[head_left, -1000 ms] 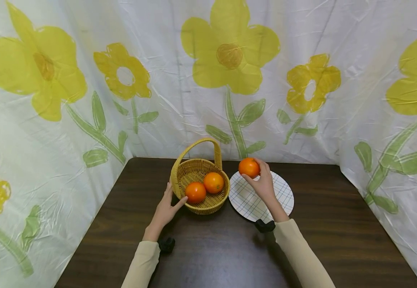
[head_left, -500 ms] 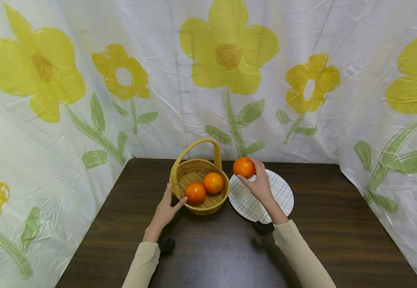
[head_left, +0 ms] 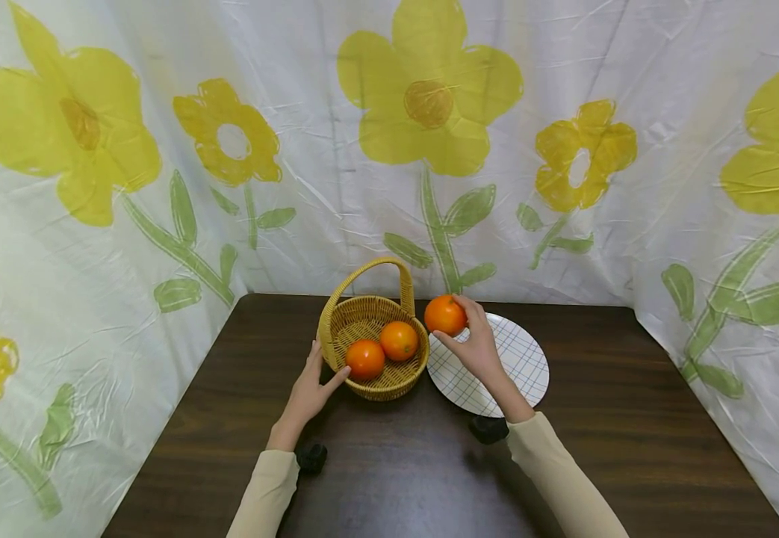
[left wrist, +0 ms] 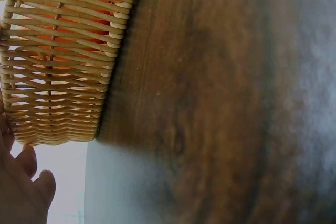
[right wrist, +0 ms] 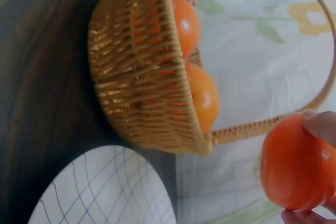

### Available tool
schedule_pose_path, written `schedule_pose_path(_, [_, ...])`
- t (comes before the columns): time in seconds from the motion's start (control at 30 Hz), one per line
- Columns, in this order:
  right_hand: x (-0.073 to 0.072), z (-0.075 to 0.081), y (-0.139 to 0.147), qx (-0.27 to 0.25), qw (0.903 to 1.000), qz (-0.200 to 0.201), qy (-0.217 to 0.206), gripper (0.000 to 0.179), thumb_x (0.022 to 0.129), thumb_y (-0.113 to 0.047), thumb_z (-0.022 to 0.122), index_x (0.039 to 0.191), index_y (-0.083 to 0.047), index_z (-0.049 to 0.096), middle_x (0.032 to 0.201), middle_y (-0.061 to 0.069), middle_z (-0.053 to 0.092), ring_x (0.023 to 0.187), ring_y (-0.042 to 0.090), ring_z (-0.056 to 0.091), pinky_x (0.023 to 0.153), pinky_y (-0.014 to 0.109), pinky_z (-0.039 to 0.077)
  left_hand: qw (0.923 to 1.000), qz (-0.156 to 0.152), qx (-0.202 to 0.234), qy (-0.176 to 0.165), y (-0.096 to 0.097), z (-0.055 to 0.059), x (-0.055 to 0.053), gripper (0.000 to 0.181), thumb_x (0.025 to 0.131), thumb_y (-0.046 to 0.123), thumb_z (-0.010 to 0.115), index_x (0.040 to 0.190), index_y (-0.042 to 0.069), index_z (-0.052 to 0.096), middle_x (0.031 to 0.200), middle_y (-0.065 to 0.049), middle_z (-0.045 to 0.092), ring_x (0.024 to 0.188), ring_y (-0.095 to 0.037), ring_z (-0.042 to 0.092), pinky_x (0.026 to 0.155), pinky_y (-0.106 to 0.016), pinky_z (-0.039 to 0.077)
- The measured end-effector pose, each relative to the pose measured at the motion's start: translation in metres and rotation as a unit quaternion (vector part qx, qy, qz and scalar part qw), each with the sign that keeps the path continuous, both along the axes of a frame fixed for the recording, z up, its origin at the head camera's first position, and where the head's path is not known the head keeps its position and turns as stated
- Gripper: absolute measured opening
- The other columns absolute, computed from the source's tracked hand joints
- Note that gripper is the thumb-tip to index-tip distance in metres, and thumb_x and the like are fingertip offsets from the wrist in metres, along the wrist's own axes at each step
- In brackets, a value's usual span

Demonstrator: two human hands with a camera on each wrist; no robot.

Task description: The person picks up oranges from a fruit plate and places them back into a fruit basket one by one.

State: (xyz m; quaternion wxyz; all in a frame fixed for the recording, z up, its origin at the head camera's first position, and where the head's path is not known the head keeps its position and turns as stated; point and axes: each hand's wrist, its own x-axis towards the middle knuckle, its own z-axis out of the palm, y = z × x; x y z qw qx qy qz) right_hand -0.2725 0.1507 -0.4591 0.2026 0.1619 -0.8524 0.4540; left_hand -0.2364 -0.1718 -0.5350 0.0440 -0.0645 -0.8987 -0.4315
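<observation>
My right hand (head_left: 479,347) holds an orange (head_left: 446,315) between thumb and fingers, above the left edge of a white checked plate (head_left: 523,366) and close to the basket's right rim. In the right wrist view, the held orange (right wrist: 296,163) is smooth and glossy, apart from the basket. Two more oranges (head_left: 365,360) lie inside the yellow wicker basket (head_left: 379,390), side by side. My left hand (head_left: 307,392) holds the basket at its near left side, thumb at the rim and fingers along the outer wall. In the left wrist view its fingertips touch the weave (left wrist: 58,98).
The basket's tall arched handle (head_left: 405,288) rises over its left and back part. Everything stands on a dark wooden table (head_left: 389,478). A white curtain (head_left: 322,224) with yellow flowers hangs behind and along the sides.
The right hand has moved left with the orange, from over the plate toward the basket. The left hand, the basket and its two oranges have stayed in place.
</observation>
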Motion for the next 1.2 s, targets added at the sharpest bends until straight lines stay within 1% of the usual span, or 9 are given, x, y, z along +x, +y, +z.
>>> schedule_pose_path(0.23, [0.002, -0.002, -0.008, 0.016, 0.9994, 0.024, 0.018, 0.072, 0.076, -0.023, 0.077, 0.138, -0.012, 0.042, 0.135, 0.014, 0.04, 0.114, 0.032, 0.05, 0.088, 0.049, 0.048, 1.0, 0.004, -0.002, -0.003, 0.0, 0.0, 0.0, 0.082, 0.084, 0.06, 0.054, 0.145, 0.046, 0.001, 0.156, 0.007, -0.003, 0.143, -0.025, 0.007, 0.106, -0.062, 0.02])
schedule_pose_path(0.47, [0.005, -0.005, -0.014, 0.02, 0.9986, 0.042, 0.024, 0.072, 0.076, -0.023, 0.077, 0.137, -0.01, 0.043, 0.137, 0.019, 0.039, 0.12, 0.033, 0.047, 0.09, 0.048, 0.047, 1.0, 0.002, -0.004, -0.004, 0.0, 0.0, 0.0, 0.082, 0.084, 0.06, 0.054, 0.145, 0.045, 0.001, 0.156, 0.006, -0.004, 0.143, -0.024, 0.005, 0.107, -0.062, 0.019])
schedule_pose_path(0.73, [0.011, -0.009, -0.022, 0.027, 0.998, 0.057, 0.001, 0.07, 0.077, -0.024, 0.076, 0.137, -0.013, 0.042, 0.14, 0.013, 0.038, 0.121, 0.031, 0.046, 0.093, 0.045, 0.046, 1.0, 0.0, -0.003, -0.005, -0.001, 0.0, 0.0, 0.081, 0.085, 0.059, 0.053, 0.145, 0.045, 0.001, 0.156, 0.007, -0.004, 0.143, -0.024, 0.004, 0.107, -0.061, 0.02])
schedule_pose_path(0.93, [0.013, -0.013, -0.027, 0.039, 0.9968, 0.069, 0.011, 0.07, 0.077, -0.024, 0.076, 0.137, -0.01, 0.043, 0.139, 0.015, 0.038, 0.121, 0.032, 0.047, 0.094, 0.046, 0.046, 1.0, 0.002, -0.006, -0.007, 0.0, -0.001, 0.0, 0.081, 0.085, 0.06, 0.053, 0.145, 0.045, 0.0, 0.156, 0.006, -0.004, 0.143, -0.024, 0.005, 0.107, -0.061, 0.02])
schedule_pose_path(1.07, [0.016, -0.015, -0.031, 0.048, 0.9963, 0.071, 0.007, 0.069, 0.078, -0.024, 0.076, 0.137, -0.011, 0.043, 0.139, 0.014, 0.039, 0.122, 0.031, 0.046, 0.095, 0.046, 0.045, 1.0, 0.003, 0.0, -0.009, 0.0, -0.001, 0.0, 0.081, 0.084, 0.061, 0.053, 0.145, 0.045, 0.001, 0.156, 0.007, -0.004, 0.143, -0.024, 0.004, 0.107, -0.061, 0.019])
schedule_pose_path(1.2, [0.018, -0.016, -0.035, 0.053, 0.996, 0.071, 0.004, 0.069, 0.077, -0.023, 0.077, 0.136, -0.011, 0.044, 0.138, 0.014, 0.04, 0.123, 0.031, 0.045, 0.095, 0.047, 0.045, 0.9999, 0.005, 0.001, -0.012, 0.0, -0.002, 0.001, 0.081, 0.084, 0.062, 0.053, 0.145, 0.045, 0.002, 0.156, 0.005, -0.004, 0.143, -0.027, 0.005, 0.107, -0.062, 0.018])
